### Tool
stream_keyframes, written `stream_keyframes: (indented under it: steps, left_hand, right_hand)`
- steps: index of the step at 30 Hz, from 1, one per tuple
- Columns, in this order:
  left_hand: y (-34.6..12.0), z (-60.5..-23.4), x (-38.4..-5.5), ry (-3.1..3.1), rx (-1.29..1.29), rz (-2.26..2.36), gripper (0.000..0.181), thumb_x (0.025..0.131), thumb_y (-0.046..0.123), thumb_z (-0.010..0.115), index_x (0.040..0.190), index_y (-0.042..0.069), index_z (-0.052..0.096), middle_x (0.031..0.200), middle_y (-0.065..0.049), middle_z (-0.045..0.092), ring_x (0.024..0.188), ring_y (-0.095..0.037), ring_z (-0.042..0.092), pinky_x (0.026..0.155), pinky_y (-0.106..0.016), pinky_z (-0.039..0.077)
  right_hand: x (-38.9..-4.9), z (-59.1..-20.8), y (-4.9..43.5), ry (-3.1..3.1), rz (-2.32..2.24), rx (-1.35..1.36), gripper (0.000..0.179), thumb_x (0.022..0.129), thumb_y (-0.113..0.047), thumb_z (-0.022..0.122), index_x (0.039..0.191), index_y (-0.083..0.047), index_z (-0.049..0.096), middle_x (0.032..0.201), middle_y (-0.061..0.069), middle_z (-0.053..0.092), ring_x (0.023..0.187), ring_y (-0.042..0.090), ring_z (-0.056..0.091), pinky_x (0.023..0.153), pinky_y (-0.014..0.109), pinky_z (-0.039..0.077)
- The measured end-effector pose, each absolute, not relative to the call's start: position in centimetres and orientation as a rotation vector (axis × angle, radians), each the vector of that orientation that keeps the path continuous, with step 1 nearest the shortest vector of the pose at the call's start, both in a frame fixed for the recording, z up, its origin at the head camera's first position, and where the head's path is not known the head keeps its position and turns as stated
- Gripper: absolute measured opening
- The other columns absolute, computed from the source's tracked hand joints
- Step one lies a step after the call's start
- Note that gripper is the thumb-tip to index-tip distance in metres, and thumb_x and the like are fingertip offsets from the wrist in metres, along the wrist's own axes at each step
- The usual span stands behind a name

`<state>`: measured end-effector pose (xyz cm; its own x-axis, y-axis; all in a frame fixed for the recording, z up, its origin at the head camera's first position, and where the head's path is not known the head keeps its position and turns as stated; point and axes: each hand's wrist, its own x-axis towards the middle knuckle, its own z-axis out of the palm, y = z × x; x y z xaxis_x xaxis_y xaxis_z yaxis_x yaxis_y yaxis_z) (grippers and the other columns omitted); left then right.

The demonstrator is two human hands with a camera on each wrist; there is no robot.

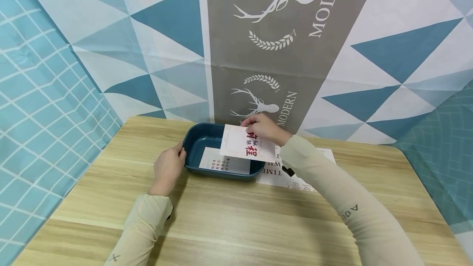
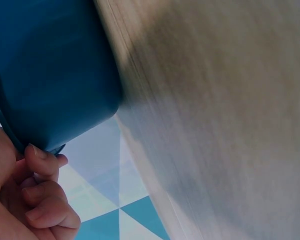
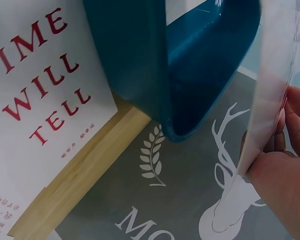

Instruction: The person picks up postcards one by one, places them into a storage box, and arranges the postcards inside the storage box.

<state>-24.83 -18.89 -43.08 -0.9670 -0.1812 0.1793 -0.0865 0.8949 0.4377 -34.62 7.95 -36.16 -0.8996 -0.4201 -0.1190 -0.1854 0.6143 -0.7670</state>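
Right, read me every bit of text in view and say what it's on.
"TIME WILL TELL": sheet on the table.
"MODERN": wall cloth; a second, above, is cut off.
"程", "似锦": held card; another red character is partly covered.
"X": left sleeve.
Too small or blurred: the finer print on sheet and held card, the second card in the blue dish, right sleeve lettering.

Blue bin (image 1: 195, 147): rounded corners, open side up, on the table. White card with dark print (image 1: 223, 164) inside. White card with red characters (image 1: 239, 145) held above.
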Motion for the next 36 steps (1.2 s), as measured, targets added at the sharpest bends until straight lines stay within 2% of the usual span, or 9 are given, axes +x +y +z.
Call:
stream_keyframes:
  steps: [6,11,36]
  left_hand:
    - [-18.8,-43.1,-24.9,-2.857,0.226,-0.654,0.038,0.096,0.020,0.046,0.130,0.004,0.055,0.109,-0.024,0.066,0.082,-0.036,0.066,0.064,-0.049,0.050]
    - [-18.8,-43.0,-24.8,-2.866,0.252,-0.659,0.039,0.096,0.020,0.045,0.130,0.004,0.055,0.113,-0.024,0.064,0.088,-0.038,0.065,0.068,-0.050,0.050]
    - [-19.0,-43.4,-25.1,-2.850,0.244,-0.650,0.038,0.096,0.020,0.046,0.130,0.005,0.056,0.113,-0.023,0.065,0.089,-0.039,0.065,0.069,-0.051,0.050]
  right_hand:
    - [-34.5,-36.2,7.3,2.537,-1.170,-0.514,0.026,0.088,-0.005,0.052,0.111,-0.003,0.064,0.107,0.011,0.061,0.091,0.019,0.052,0.083,0.029,0.041]
    - [-34.5,-36.1,6.9,2.537,-1.164,-0.523,0.026,0.089,-0.006,0.051,0.111,-0.003,0.064,0.104,0.010,0.060,0.089,0.019,0.051,0.081,0.028,0.040]
    - [-34.7,-36.7,4.5,2.545,-1.124,-0.530,0.025,0.089,-0.007,0.051,0.110,-0.006,0.065,0.108,0.009,0.060,0.094,0.021,0.052,0.083,0.030,0.040]
